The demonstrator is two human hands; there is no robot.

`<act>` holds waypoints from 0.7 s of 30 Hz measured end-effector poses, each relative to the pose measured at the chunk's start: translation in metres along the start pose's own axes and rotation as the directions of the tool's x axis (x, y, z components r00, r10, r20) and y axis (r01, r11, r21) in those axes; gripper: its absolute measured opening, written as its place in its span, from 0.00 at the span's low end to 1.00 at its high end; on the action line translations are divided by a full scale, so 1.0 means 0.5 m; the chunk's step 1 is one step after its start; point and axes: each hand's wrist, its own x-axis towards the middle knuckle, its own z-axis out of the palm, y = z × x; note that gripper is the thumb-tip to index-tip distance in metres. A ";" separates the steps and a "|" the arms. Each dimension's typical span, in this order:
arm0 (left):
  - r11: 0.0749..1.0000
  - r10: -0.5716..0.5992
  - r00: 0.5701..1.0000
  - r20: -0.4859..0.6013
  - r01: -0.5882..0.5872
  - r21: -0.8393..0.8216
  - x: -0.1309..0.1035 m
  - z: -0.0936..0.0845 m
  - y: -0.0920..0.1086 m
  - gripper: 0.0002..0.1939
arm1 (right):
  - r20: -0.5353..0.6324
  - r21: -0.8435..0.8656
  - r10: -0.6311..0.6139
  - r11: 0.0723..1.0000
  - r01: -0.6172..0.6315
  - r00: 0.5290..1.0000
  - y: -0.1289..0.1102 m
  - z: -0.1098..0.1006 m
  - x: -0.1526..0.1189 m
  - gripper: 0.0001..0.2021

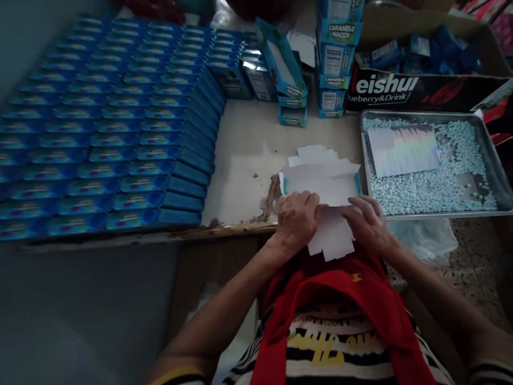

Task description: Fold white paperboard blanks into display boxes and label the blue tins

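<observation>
Open tabletop [242, 155] left of the hands [297, 219] ends at blue boxes [184, 182].

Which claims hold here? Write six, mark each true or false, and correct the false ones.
1. The left grip and right grip are on the white cardboard. True.
2. The cardboard is a closed box. False: it is open, flaps showing.
3. A shiny sheet lies on small pale pieces in the metal tray. True.
4. The tray is left of the cardboard. False: it is to the right.
5. Blue boxes sit in rows on the left of the table. True.
6. The sheet hides all the pieces. False: many show around it.
</observation>
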 end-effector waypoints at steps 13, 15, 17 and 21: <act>0.998 -0.052 0.991 -0.127 0.048 -0.040 -0.003 0.047 -0.017 0.14 | 0.454 -0.013 0.040 0.999 -0.039 0.890 0.012 0.076 0.030 0.19; 1.000 0.011 0.992 -0.129 -0.010 0.007 -0.030 0.063 -0.005 0.12 | 0.513 -0.018 0.045 0.999 -0.042 0.857 0.009 0.072 0.039 0.16; 0.999 0.014 0.997 -0.078 -0.011 0.042 -0.040 0.075 0.000 0.12 | 0.534 -0.052 0.057 0.998 -0.035 0.843 0.005 0.072 0.047 0.14; 0.997 -0.034 0.999 0.033 0.031 0.072 -0.019 0.076 -0.014 0.12 | 0.549 -0.125 0.093 0.992 -0.028 0.831 -0.002 0.075 0.064 0.13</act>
